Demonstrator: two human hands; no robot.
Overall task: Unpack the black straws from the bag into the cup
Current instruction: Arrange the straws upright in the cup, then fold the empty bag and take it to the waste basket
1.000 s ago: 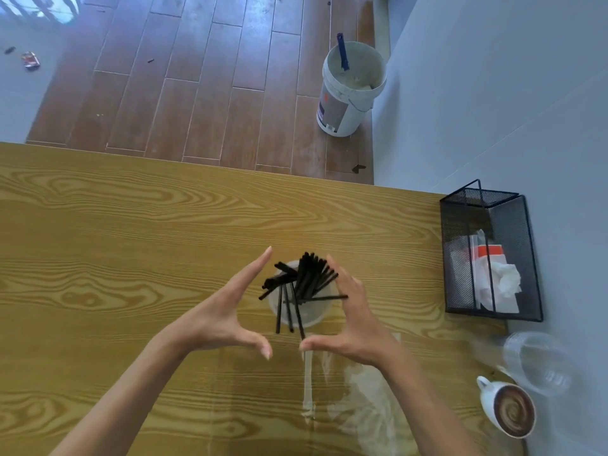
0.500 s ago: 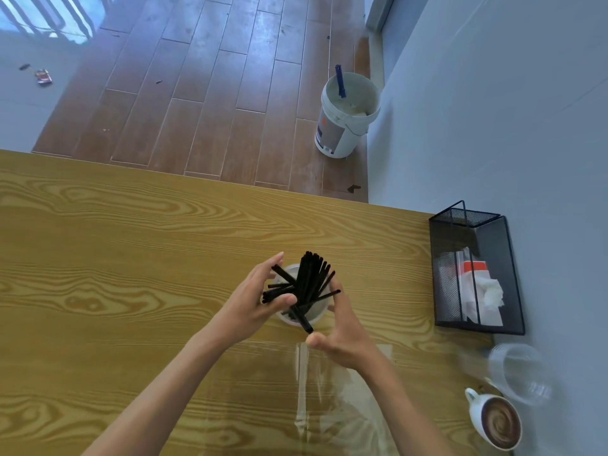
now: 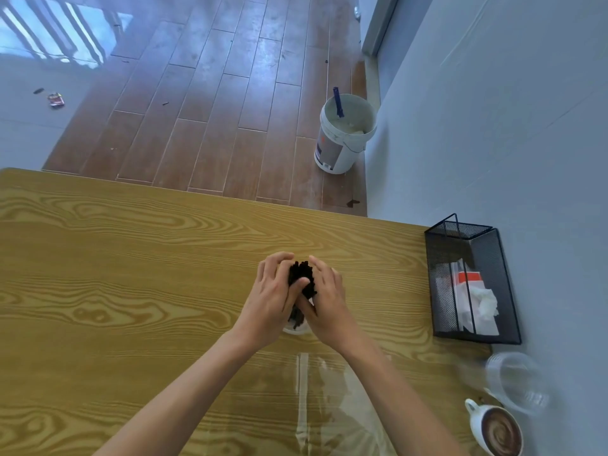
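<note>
Hands now closed in around the black straws (image 3: 301, 279), where a second ago they stood apart and spread. Left hand (image 3: 269, 306) fingers curl round the bundle's left side; right hand (image 3: 327, 306) cups the right, gripping it too. Straws, splayed before, are gathered upright in the cup (image 3: 296, 329), mostly hidden on the table (image 3: 115, 274). Emptied clear bag (image 3: 329, 406) lies nearer. Judgement: unpacking essentially done, just tidying. Mesh basket (image 3: 473, 284) far right.
</note>
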